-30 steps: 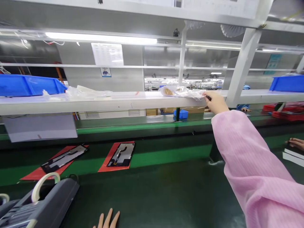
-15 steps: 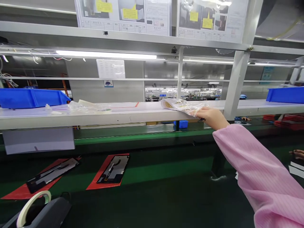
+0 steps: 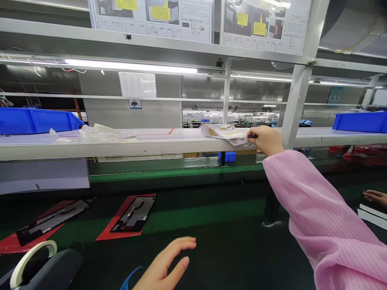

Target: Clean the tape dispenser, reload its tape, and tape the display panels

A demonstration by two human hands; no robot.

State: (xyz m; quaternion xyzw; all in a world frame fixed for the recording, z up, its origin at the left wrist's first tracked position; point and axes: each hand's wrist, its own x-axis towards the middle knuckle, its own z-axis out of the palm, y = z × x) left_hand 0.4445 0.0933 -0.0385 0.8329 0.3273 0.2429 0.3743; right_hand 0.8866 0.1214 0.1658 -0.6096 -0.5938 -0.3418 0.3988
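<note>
An open left hand [image 3: 165,264] hovered, fingers spread, over the dark green work surface [image 3: 229,249], holding nothing, while the pink-sleeved right hand [image 3: 266,139] gripped a crinkled clear plastic bag [image 3: 225,133] lying on the grey shelf [image 3: 151,143] beyond.

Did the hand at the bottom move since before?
Yes. The left hand has come up and rightward over the green belt, open, touching nothing.
</note>
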